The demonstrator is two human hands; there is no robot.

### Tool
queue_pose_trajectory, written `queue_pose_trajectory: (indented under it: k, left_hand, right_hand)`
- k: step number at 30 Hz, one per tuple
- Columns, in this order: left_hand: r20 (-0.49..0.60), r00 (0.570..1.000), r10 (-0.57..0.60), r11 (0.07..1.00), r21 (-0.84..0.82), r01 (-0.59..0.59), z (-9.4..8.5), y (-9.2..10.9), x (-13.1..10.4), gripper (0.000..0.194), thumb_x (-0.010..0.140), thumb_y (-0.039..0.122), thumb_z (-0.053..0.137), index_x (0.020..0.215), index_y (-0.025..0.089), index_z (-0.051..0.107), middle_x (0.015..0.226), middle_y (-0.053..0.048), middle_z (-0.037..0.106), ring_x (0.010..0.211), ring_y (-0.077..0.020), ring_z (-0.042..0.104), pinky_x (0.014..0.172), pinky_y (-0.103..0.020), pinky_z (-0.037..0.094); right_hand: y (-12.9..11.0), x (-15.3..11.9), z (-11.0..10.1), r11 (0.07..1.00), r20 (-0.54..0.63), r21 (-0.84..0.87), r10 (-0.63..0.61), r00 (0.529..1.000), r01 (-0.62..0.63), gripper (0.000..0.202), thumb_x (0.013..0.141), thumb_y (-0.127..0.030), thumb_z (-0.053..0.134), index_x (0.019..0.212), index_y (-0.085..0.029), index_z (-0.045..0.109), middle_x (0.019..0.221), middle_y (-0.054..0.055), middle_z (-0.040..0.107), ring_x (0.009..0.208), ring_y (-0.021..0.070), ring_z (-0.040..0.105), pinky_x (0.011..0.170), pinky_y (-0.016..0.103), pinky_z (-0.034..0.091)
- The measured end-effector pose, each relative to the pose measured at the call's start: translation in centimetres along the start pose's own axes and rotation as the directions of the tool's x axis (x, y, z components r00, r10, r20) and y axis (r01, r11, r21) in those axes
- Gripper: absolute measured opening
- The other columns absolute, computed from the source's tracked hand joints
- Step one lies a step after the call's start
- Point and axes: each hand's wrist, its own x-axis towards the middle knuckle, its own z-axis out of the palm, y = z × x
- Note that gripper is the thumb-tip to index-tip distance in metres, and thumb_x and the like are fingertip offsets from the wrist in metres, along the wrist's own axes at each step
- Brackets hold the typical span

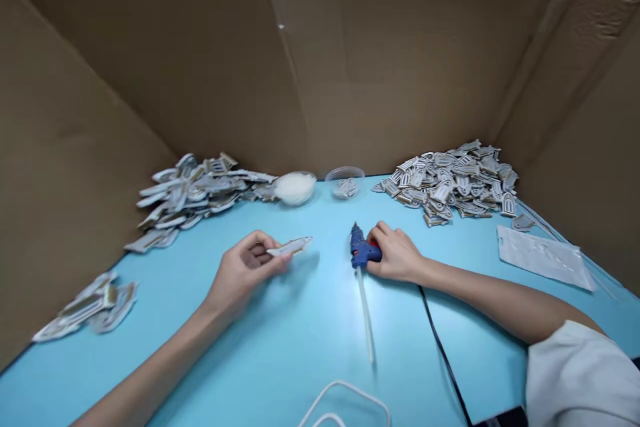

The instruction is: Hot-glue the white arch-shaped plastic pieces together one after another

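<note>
My left hand [250,263] pinches a small flat whitish patch [291,247] with a brownish edge, held above the blue table. My right hand [393,252] is wrapped round the handle of a blue glue gun [361,250], which lies with its nozzle pointing away from me. A long translucent glue stick [366,320] sticks out of its back end towards me. From beside my right wrist a black cord [443,347] runs down to the front edge.
Piles of similar pieces stand at the back left [195,190] and back right [457,180], with a few pieces [90,307] at left. Between them are a white mound [295,187] and a clear tub [346,183]. A plastic bag [545,259] lies right; cardboard walls [390,67] enclose the table.
</note>
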Motion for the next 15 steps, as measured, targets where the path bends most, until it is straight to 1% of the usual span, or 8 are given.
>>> queue_pose_trajectory:
  k: [2,5,8,10,11,12,13,15]
  left_hand:
    - [-0.063,0.995,-0.075,0.985,-0.162,0.064,0.5,2.3,2.5,0.056,0.083,0.070,0.073,0.077,0.023,0.045,0.067,0.004,0.062,0.063,-0.0165,0.060,0.060,-0.029,0.047]
    - [-0.053,0.998,-0.044,0.971,-0.236,0.030,3.8,7.1,7.8,0.061,0.071,0.066,0.085,0.068,0.021,0.043,0.059,0.006,0.058,0.056,-0.0103,0.054,0.058,-0.027,0.045]
    - [-0.058,0.998,0.035,0.968,-0.245,-0.049,8.6,12.4,13.4,0.048,0.089,0.055,0.073,0.073,0.018,0.047,0.070,0.004,0.065,0.065,-0.0068,0.063,0.067,-0.025,0.049]
    - [-0.071,0.994,0.086,0.964,-0.245,-0.101,11.0,15.2,16.3,0.033,0.099,0.046,0.064,0.094,0.014,0.059,0.095,-0.003,0.075,0.077,-0.0069,0.070,0.073,-0.024,0.051]
    - [-0.094,0.990,0.105,0.962,-0.241,-0.125,11.6,15.9,17.2,0.031,0.097,0.042,0.069,0.110,0.015,0.061,0.112,-0.008,0.077,0.081,-0.0076,0.072,0.072,-0.023,0.053]
    - [-0.108,0.984,0.140,0.958,-0.238,-0.162,11.7,16.1,17.8,0.042,0.092,0.038,0.076,0.124,0.018,0.060,0.132,-0.012,0.073,0.086,-0.0092,0.074,0.073,-0.023,0.055]
    - [-0.099,0.965,0.242,0.942,-0.215,-0.258,11.3,15.8,18.0,0.055,0.089,0.037,0.080,0.136,0.020,0.057,0.148,-0.016,0.064,0.093,-0.0122,0.075,0.074,-0.024,0.057]
    - [-0.072,0.929,0.363,0.928,-0.064,-0.368,9.3,13.6,16.8,0.070,0.086,0.039,0.083,0.147,0.021,0.054,0.158,-0.020,0.056,0.100,-0.0172,0.076,0.074,-0.025,0.060]
  right_hand:
    - [-0.2,0.0,0.2,0.999,-0.009,0.006,-0.033,0.999,0.033,0.037,0.086,-0.040,0.071,0.115,-0.019,0.063,0.116,0.009,0.064,0.092,0.0271,0.063,0.083,0.039,0.046]
    - [-0.3,-0.1,0.4,0.998,-0.025,0.004,-0.055,0.998,0.055,0.038,0.087,-0.041,0.070,0.117,-0.018,0.063,0.118,0.011,0.064,0.094,0.0285,0.064,0.085,0.041,0.048]
    - [0.0,-0.3,0.4,0.997,-0.045,0.017,-0.068,0.997,0.069,0.038,0.088,-0.038,0.069,0.119,-0.017,0.063,0.120,0.013,0.065,0.099,0.0298,0.064,0.088,0.042,0.047]
    - [0.2,-0.5,0.4,0.997,-0.046,0.034,-0.075,0.996,0.076,0.035,0.087,-0.035,0.068,0.117,-0.016,0.063,0.120,0.014,0.065,0.101,0.0299,0.065,0.088,0.041,0.047]
    - [0.4,-0.5,0.5,0.996,-0.046,0.043,-0.074,0.996,0.076,0.034,0.087,-0.032,0.067,0.116,-0.016,0.063,0.120,0.014,0.066,0.100,0.0297,0.065,0.087,0.040,0.047]
    - [0.5,-0.6,0.5,0.996,-0.046,0.054,-0.074,0.996,0.076,0.032,0.086,-0.030,0.066,0.115,-0.016,0.063,0.120,0.014,0.066,0.100,0.0293,0.066,0.086,0.039,0.047]
    - [0.7,-0.6,0.5,0.995,-0.053,0.067,-0.072,0.996,0.075,0.031,0.085,-0.028,0.065,0.114,-0.017,0.063,0.120,0.014,0.066,0.099,0.0288,0.066,0.086,0.039,0.046]
    - [1.2,-0.6,0.7,0.990,-0.077,0.100,-0.090,0.993,0.098,0.031,0.083,-0.024,0.064,0.114,-0.018,0.062,0.121,0.013,0.066,0.100,0.0284,0.066,0.088,0.039,0.046]
